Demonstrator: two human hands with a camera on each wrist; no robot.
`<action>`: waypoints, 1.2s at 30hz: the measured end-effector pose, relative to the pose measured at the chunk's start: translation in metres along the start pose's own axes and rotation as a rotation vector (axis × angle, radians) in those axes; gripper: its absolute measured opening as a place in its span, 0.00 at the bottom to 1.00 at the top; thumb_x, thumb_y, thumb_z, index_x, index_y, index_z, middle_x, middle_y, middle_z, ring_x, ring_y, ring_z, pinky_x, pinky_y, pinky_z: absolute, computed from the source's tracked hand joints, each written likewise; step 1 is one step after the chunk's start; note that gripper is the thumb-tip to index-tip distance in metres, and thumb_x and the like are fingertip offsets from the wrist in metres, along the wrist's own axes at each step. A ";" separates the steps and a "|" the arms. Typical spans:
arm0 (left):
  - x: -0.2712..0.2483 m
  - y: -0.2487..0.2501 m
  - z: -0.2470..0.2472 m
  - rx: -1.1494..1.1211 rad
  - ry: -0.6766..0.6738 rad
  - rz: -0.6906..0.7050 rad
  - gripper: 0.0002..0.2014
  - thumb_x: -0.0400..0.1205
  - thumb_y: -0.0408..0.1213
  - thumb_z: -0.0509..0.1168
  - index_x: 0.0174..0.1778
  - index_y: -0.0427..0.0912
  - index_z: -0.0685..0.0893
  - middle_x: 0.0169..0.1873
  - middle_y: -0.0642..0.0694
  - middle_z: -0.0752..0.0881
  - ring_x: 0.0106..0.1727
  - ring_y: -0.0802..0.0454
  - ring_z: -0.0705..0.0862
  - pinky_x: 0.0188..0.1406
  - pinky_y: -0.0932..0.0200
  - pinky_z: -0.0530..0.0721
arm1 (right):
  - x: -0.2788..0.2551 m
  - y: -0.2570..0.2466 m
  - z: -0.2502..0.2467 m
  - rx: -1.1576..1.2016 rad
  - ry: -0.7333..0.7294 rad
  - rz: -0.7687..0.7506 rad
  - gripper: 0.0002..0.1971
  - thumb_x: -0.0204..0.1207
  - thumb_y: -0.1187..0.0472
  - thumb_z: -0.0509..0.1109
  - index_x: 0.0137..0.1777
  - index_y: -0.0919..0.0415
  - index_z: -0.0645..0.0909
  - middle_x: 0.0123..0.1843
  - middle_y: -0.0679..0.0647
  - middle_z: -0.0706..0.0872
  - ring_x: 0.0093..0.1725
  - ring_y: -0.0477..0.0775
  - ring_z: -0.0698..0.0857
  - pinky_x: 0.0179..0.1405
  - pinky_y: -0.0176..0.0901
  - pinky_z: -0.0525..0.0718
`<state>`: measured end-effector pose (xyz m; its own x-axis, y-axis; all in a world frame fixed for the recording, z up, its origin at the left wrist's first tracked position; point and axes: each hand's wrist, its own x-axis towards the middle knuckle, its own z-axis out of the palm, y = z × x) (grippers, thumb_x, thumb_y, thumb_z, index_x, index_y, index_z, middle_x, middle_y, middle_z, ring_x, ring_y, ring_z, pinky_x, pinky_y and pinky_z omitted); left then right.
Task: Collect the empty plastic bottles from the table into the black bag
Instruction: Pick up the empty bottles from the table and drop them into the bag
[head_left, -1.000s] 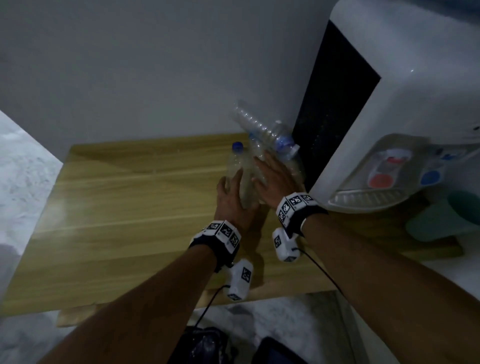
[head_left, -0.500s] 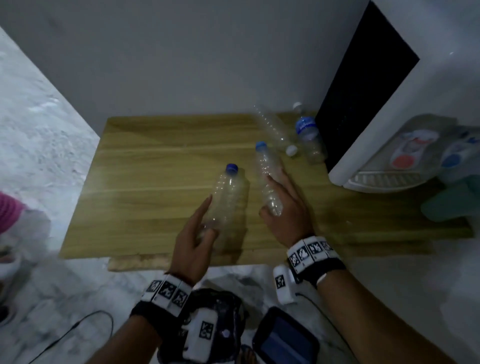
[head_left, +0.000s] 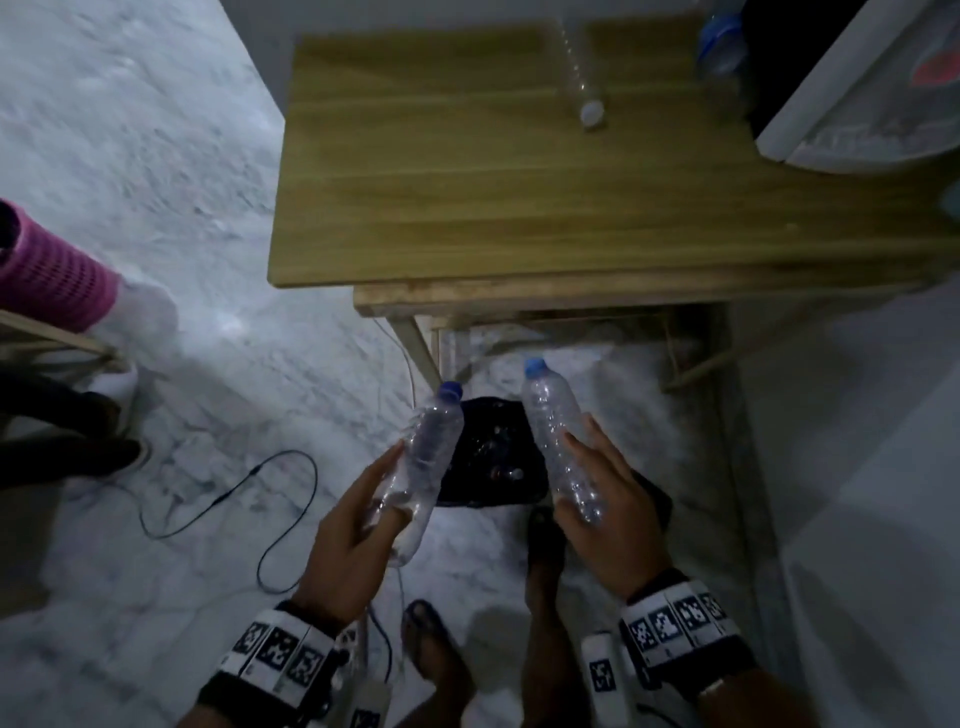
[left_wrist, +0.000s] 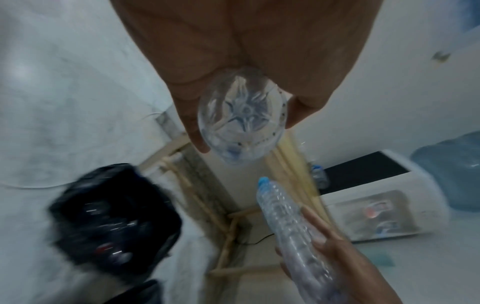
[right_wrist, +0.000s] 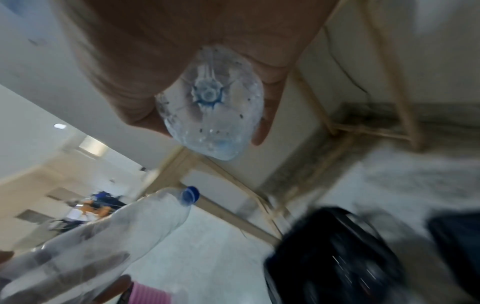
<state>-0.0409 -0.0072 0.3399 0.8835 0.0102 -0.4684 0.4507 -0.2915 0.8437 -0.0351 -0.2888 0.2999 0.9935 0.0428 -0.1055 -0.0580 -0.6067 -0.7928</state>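
Both bottles now off table (head_left: 519, 218), carried down over black bag (head_left: 491, 457) on floor. My left hand (head_left: 353, 540) grasps one bottle (head_left: 423, 467), right hand (head_left: 608, 509) grasps other bottle (head_left: 558, 441). I judge drop comes next; two more bottles (head_left: 582, 73) wait on table.

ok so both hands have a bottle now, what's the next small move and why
Probably lower both hands and drop the bottles into the black bag. The left hand grips one bottle, the right hand another, both off the table and either side of the bag's open mouth on the floor.
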 end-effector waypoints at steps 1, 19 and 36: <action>-0.005 -0.017 -0.004 0.042 0.009 -0.039 0.29 0.74 0.55 0.64 0.74 0.72 0.77 0.70 0.64 0.84 0.70 0.56 0.85 0.70 0.42 0.84 | -0.013 0.009 0.015 0.018 -0.032 0.051 0.32 0.71 0.56 0.71 0.78 0.50 0.72 0.86 0.47 0.62 0.83 0.43 0.64 0.76 0.24 0.61; 0.174 -0.176 0.072 0.306 0.033 -0.325 0.30 0.83 0.46 0.68 0.82 0.46 0.73 0.76 0.39 0.80 0.73 0.38 0.82 0.59 0.58 0.76 | 0.092 0.135 0.214 0.034 -0.321 0.597 0.35 0.75 0.47 0.71 0.81 0.53 0.67 0.84 0.57 0.67 0.81 0.61 0.69 0.78 0.48 0.68; 0.144 -0.001 0.059 0.115 0.039 0.083 0.20 0.82 0.43 0.71 0.70 0.51 0.83 0.65 0.51 0.86 0.66 0.59 0.86 0.58 0.70 0.85 | 0.110 0.039 0.062 0.137 -0.053 0.206 0.28 0.74 0.45 0.67 0.76 0.42 0.73 0.78 0.44 0.75 0.77 0.46 0.74 0.73 0.54 0.79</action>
<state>0.0786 -0.0617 0.2566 0.9224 0.0179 -0.3857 0.3600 -0.4010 0.8424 0.0661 -0.2581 0.2204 0.9529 -0.0272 -0.3020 -0.2754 -0.4942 -0.8246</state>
